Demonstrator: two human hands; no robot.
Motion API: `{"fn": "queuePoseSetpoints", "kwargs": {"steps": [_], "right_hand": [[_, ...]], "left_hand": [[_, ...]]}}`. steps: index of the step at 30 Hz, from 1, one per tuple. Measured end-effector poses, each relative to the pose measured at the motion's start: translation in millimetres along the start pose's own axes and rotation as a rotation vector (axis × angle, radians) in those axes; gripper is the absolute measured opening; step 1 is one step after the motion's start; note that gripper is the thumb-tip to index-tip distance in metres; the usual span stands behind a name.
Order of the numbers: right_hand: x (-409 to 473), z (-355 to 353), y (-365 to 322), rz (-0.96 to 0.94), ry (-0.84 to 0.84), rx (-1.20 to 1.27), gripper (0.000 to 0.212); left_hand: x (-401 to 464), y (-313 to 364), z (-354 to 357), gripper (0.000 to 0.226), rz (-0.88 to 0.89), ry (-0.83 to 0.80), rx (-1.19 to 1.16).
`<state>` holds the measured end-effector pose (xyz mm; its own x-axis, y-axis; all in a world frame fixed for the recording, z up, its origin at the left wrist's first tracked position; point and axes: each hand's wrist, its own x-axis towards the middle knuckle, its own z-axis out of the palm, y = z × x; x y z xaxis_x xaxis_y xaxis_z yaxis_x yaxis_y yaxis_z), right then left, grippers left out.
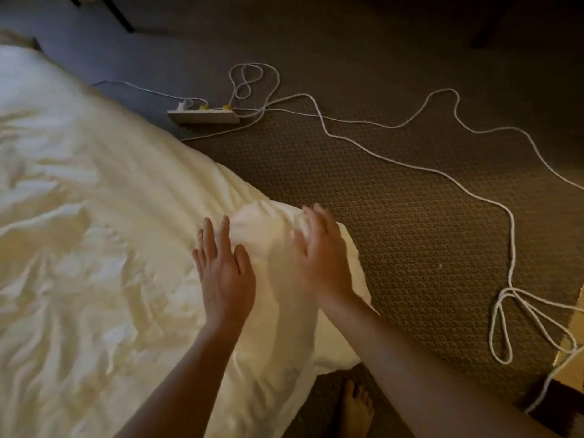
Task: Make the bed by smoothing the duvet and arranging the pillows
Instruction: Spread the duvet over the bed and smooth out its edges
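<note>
A white, wrinkled duvet (94,216) covers the bed across the left half of the view; its corner bulges over the bed's edge near the centre. My left hand (222,267) lies flat on the duvet beside that corner, fingers spread. My right hand (322,254) is over the corner's right side, palm down and blurred, fingers apart. Neither hand holds anything. No pillow is visible.
Brown patterned carpet (410,216) fills the right side. A white power strip (205,115) lies on it close to the bed, with long white cables (474,194) looping across the floor to the right. A bare foot (354,409) stands by the bed's corner.
</note>
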<state>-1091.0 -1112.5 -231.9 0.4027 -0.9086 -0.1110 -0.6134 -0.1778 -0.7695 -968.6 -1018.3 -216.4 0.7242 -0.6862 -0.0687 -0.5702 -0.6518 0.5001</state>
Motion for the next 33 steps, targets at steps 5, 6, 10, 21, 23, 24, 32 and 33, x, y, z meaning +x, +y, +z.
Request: {"fn": "queuePoseSetpoints", "kwargs": {"steps": [5, 6, 10, 21, 23, 24, 32, 33], "right_hand": [[-9.3, 42.0, -55.9, -0.469, -0.458, -0.258, 0.056], [-6.4, 47.9, -50.1, -0.528, -0.488, -0.382, 0.059], [24.8, 52.4, -20.3, -0.421, -0.445, -0.657, 0.068], [76.8, 193.0, -193.7, -0.626, -0.497, -0.473, 0.063], [86.7, 230.4, -210.8, -0.718, -0.592, -0.549, 0.063], [98.1, 243.5, -213.3, -0.754, -0.619, -0.611, 0.064], [236.0, 245.9, -191.4, -0.253, -0.33, -0.771, 0.078], [239.1, 249.9, -200.4, -0.25, -0.297, -0.758, 0.076]], "left_hand": [[-6.2, -52.7, -29.5, 0.063, -0.135, 0.019, -0.044], [-5.9, -67.7, -34.4, 0.065, -0.156, 0.007, -0.021], [-9.0, -134.3, -51.6, 0.072, -0.171, -0.126, 0.208], [106.4, -214.9, -108.9, 0.066, -0.209, 0.077, 0.009], [133.6, -224.8, -110.8, 0.065, -0.158, 0.046, -0.002], [144.7, -234.8, -111.8, 0.066, -0.136, 0.021, 0.032], [176.4, -376.1, -156.0, 0.072, -0.54, 0.06, 0.332], [182.6, -375.5, -159.6, 0.072, -0.59, 0.094, 0.309]]}}
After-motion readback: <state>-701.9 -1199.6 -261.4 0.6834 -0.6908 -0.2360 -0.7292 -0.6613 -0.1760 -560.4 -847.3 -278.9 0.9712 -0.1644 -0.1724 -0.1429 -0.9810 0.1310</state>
